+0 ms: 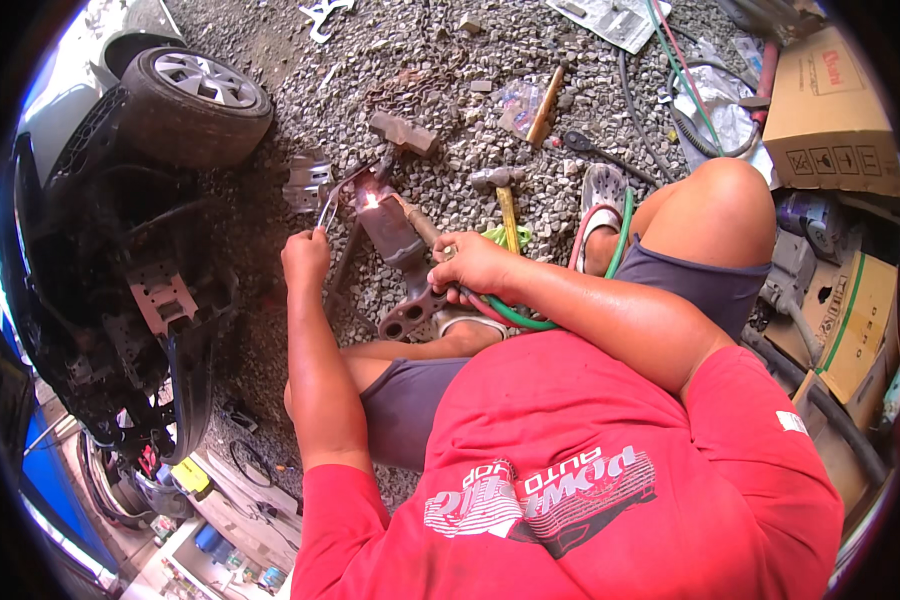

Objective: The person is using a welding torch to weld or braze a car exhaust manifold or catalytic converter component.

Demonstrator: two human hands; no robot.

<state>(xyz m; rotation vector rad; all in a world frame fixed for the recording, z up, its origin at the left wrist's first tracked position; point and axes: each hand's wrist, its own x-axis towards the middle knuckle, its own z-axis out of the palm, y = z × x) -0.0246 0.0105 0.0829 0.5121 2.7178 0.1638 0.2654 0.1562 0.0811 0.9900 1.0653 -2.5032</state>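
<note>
My left hand [305, 258] is closed around a thin, bent metal piece [327, 212], perhaps a wire or slim tongs; its exact kind is unclear. In my right hand [470, 268] is a gas torch [420, 220], with a green hose [530, 322] and a red hose trailing off past my leg. The torch tip points at the upper end of a rusty exhaust pipe section [392, 240], where a bright orange-white glow shows. That exhaust piece stands between my feet, its flange with round holes [405, 318] toward me. The far tip of the left-hand piece reaches close beside the glow.
Gravel lies underneath. Beyond the exhaust are a sledgehammer head [405, 133], a yellow-handled hammer [508, 205], a wooden handle [547, 105] and a bent metal plate [308, 182]. A car with its wheel [195, 105] stands left. Cardboard boxes [830, 115] stack on the right.
</note>
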